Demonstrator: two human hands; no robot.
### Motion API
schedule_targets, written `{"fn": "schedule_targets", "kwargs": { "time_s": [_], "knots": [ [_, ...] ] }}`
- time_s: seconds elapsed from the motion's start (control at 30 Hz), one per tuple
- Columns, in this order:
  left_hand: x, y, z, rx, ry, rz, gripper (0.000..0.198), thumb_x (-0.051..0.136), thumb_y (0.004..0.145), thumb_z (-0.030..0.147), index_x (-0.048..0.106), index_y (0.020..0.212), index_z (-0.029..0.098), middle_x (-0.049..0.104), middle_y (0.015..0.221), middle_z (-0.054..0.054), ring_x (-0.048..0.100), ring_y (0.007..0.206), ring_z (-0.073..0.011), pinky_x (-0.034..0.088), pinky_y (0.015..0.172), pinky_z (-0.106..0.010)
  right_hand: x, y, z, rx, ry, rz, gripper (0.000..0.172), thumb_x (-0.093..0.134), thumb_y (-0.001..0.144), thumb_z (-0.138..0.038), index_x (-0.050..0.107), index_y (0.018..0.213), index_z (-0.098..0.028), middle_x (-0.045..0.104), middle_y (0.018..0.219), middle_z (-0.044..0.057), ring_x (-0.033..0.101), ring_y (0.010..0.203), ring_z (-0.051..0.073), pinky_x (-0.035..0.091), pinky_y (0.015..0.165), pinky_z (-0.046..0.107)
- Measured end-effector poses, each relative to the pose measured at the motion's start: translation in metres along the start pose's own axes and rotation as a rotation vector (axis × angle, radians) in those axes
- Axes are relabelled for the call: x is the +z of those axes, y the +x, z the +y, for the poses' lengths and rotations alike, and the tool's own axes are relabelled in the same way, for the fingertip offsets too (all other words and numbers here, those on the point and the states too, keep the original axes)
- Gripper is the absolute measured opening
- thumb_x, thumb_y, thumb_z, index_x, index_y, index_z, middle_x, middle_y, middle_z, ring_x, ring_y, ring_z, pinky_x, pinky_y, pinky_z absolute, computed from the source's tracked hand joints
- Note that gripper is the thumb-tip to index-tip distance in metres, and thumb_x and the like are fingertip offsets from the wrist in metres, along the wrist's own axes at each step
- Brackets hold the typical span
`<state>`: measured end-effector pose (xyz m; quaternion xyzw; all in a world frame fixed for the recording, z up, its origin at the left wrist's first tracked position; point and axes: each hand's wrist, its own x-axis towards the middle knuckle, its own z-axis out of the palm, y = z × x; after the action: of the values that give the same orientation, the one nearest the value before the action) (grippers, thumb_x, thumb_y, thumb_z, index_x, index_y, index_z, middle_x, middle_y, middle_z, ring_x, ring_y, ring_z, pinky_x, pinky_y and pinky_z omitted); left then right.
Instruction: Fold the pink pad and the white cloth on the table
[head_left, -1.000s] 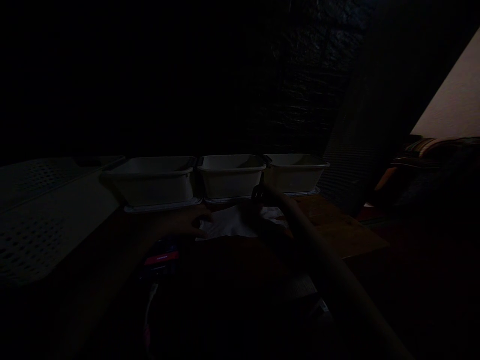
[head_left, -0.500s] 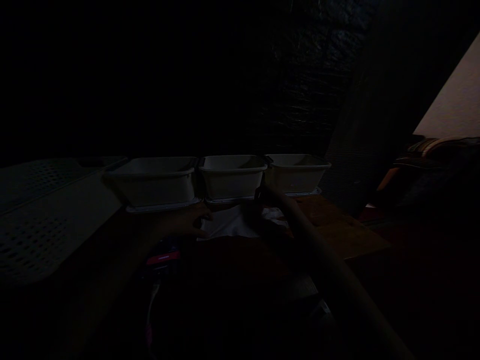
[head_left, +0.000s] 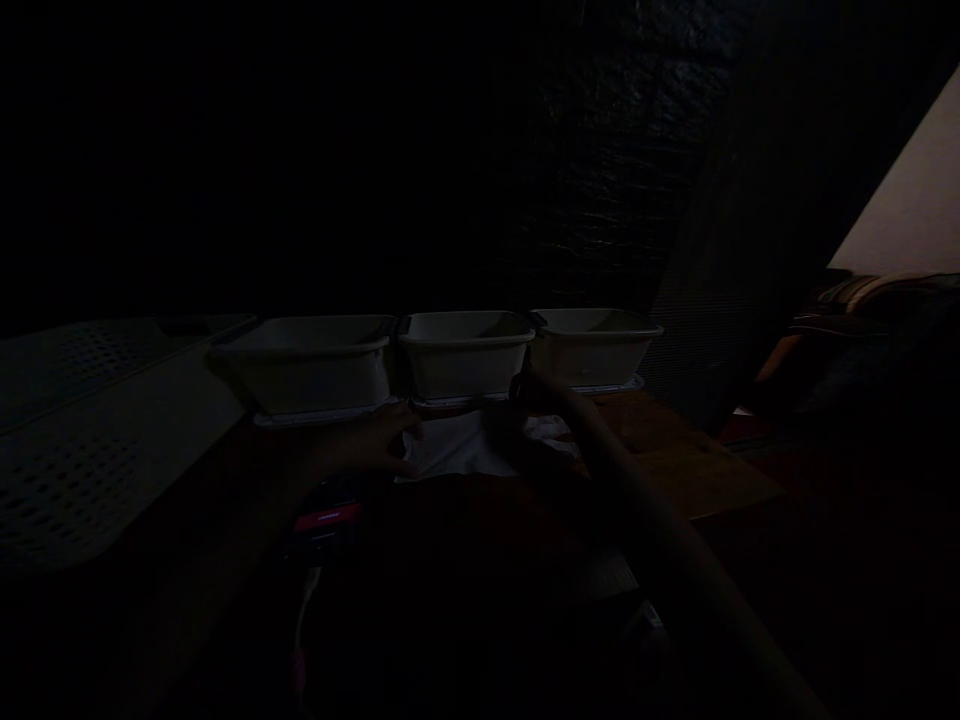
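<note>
- The scene is very dark; only a few pale things stand out
- The left hand (head_left: 367, 447) rests on the left edge of a white cloth (head_left: 465, 450) that lies on the surface (head_left: 675, 460), just in front of the tubs; its fingers look laid flat on the cloth's edge, though the gloom hides whether they pinch it
- The right hand (head_left: 536, 392) reaches across to the far right corner of the cloth, close under the tubs; something small and dark shows at it, but I cannot tell what it is, nor whether the fingers are spread or pressed together
- Behind the cloth stand three white tubs in a row: the left tub (head_left: 311, 365), the middle tub (head_left: 465, 355) and the right tub (head_left: 592, 348), each just beside the next
- A pale perforated panel (head_left: 82, 440) lies well to the left; a dark object with a red label (head_left: 326, 520) sits near the left wrist
- As a judgement, the step in hand is spreading or smoothing the cloth, one hand holding one side while the other works the far corner
- A further move would call for keeping the left edge held down so the cloth does not bunch or slide
</note>
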<state>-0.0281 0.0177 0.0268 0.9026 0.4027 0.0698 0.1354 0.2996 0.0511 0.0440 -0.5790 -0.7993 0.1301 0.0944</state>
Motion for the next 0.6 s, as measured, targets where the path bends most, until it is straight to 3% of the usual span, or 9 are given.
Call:
{"fn": "schedule_targets", "kwargs": {
  "time_s": [0.37,0.6],
  "knots": [
    [0.007,0.002,-0.016,-0.061,0.026,-0.034,0.050,0.073,0.078,0.054,0.062,0.114,0.021,0.060,0.118,-0.008,0.059,0.103,-0.0248,0.046,0.083,-0.031,0.028,0.037,0.032,0.004,0.004,0.022,0.027,0.066,0.086,-0.013,0.074,0.111,-0.011,0.073,0.105,0.010,0.066,0.081,0.011,0.043,0.063,0.013],
    [0.005,0.000,-0.011,-0.068,0.037,-0.019,0.052,0.073,0.076,0.053,0.062,0.115,0.021,0.060,0.123,-0.009,0.058,0.111,-0.0271,0.047,0.090,-0.033,0.023,0.024,0.030,0.028,-0.061,0.068,0.027,0.072,0.085,-0.020,0.072,0.111,-0.011,0.070,0.108,0.010,0.066,0.088,0.013,0.049,0.073,0.018]
  ]
}}
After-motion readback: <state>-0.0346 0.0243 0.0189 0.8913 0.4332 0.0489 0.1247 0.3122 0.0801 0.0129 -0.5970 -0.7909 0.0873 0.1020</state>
